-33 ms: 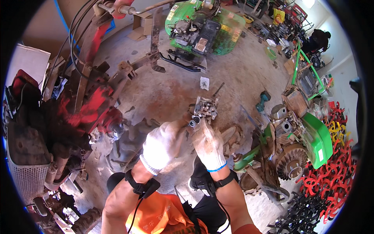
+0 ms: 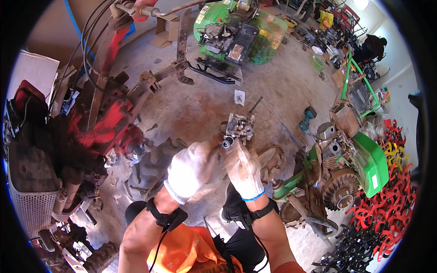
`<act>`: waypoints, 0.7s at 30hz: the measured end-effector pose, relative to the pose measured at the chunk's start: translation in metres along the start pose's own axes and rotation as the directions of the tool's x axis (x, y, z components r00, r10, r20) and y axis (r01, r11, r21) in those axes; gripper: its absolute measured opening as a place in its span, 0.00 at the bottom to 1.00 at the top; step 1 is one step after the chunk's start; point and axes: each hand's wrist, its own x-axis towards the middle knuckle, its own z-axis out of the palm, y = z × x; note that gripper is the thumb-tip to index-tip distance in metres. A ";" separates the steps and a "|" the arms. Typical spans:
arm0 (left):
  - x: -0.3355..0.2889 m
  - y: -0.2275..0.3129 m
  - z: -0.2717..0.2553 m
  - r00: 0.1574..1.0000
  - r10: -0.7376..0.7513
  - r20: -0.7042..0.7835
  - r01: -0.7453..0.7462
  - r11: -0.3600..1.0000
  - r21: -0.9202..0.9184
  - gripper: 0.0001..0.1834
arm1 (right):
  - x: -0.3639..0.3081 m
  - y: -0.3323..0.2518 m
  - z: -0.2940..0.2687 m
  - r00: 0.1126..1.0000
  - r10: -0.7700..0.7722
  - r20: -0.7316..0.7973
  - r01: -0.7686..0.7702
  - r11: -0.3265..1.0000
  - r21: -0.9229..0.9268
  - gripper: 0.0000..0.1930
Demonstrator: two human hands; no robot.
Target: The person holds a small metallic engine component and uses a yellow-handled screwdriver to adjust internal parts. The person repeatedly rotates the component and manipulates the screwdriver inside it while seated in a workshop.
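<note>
Both of my hands wear white knit gloves and meet in front of me over the floor. A small grey metal carburetor [image 2: 241,126], with a round port at its near left side and a thin rod sticking out at the far right, is held up between them. My right hand [image 2: 243,169] is closed on its near side, fingertips pressed at the port. From the left, my left hand [image 2: 189,166] is curled, its fingertips in shadow against the carburetor's left edge. The glove backs hide part of its fingers.
A green machine with an exposed engine [image 2: 227,41] stands ahead. A cordless drill [image 2: 307,118] lies to the right, near a greasy engine [image 2: 334,150] with a green cover. Red and black curved blades [image 2: 382,200] pile up at far right. Red machinery [image 2: 104,123] and a perforated crate [image 2: 34,209] flank the left.
The carburetor has shifted very slightly, its round port moving a touch to the right. Both hands keep their grip and place.
</note>
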 end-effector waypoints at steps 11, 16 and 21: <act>-0.002 -0.011 0.000 0.998 0.053 0.045 -0.060 0.986 0.158 0.13 | -0.002 0.005 0.018 0.991 -0.110 -0.071 0.089 0.965 -0.247 0.40; -0.005 -0.011 -0.003 0.992 0.078 0.097 -0.096 0.975 0.202 0.14 | 0.001 0.011 0.017 0.983 -0.176 -0.057 0.151 0.939 -0.308 0.43; -0.006 -0.012 0.001 0.994 0.065 0.084 -0.071 0.996 0.062 0.14 | 0.003 0.013 0.005 0.974 -0.210 -0.091 0.147 0.880 -0.451 0.23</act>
